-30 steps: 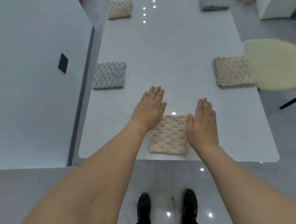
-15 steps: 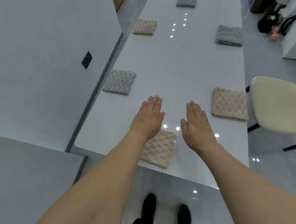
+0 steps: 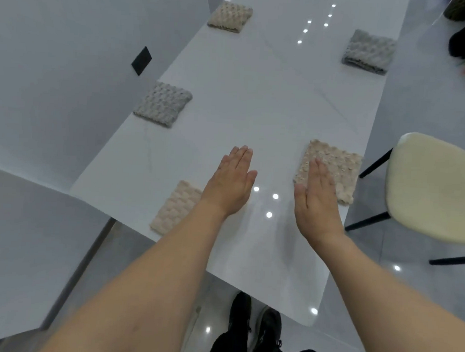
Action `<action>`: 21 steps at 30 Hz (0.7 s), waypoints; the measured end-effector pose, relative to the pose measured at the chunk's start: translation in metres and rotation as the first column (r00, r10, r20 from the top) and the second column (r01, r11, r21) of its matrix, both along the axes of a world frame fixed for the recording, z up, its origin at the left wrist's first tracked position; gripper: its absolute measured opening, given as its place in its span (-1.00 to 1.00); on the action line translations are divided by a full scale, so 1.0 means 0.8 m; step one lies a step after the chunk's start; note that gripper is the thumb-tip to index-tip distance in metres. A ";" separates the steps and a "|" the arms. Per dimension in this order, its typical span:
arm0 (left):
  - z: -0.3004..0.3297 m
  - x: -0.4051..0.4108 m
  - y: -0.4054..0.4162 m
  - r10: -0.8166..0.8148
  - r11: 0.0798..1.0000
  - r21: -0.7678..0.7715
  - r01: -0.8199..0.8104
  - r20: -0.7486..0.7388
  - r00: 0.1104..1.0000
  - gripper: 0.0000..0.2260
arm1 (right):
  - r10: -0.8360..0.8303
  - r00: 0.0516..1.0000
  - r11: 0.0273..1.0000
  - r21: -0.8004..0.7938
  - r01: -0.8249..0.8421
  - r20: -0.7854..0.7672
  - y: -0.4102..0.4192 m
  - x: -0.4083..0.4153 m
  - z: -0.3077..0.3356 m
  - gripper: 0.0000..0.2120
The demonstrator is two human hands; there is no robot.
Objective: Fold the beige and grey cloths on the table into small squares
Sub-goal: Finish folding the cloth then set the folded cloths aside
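Right hand point(image 3: 316, 204) now overlapping beige cloth point(image 3: 334, 170), fingers flat

Five folded cloths are spread over the surface point(image 3: 270, 102): a near-left cloth point(image 3: 174, 207) at the front edge, a mid-left cloth point(image 3: 163, 103) behind it, and a far-left cloth point(image 3: 230, 16) beyond that. A near-right cloth point(image 3: 334, 167) is set at the right edge, with a far-right cloth point(image 3: 369, 51) behind it. A chair point(image 3: 435, 186) is placed right of the surface, beside the near-right cloth.

Glossy grey floor point(image 3: 407, 306), cream chair point(image 3: 435, 186), white wall point(image 3: 56, 72)
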State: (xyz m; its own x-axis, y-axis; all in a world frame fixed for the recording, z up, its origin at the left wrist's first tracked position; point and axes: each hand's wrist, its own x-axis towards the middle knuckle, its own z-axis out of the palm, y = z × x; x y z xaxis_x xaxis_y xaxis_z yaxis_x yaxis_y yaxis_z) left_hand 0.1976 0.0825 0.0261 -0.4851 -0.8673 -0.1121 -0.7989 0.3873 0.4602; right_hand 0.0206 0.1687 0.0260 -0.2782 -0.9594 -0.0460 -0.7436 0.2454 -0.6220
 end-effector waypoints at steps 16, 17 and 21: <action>-0.079 -0.213 -0.059 0.073 0.966 0.258 0.027 -0.370 0.926 -0.51 | -0.018 0.983 0.995 -0.092 0.036 0.184 -0.058 -0.194 -0.119 -0.43; -0.087 -0.221 -0.062 0.047 0.968 0.248 0.048 -0.362 0.931 -0.50 | 0.000 0.986 0.995 -0.096 0.017 0.165 -0.064 -0.197 -0.125 -0.44; -0.122 -0.233 -0.069 -0.098 0.989 0.097 0.108 -0.110 0.989 -0.46 | 0.057 0.998 0.998 -0.030 -0.058 -0.007 -0.076 -0.206 -0.150 -0.42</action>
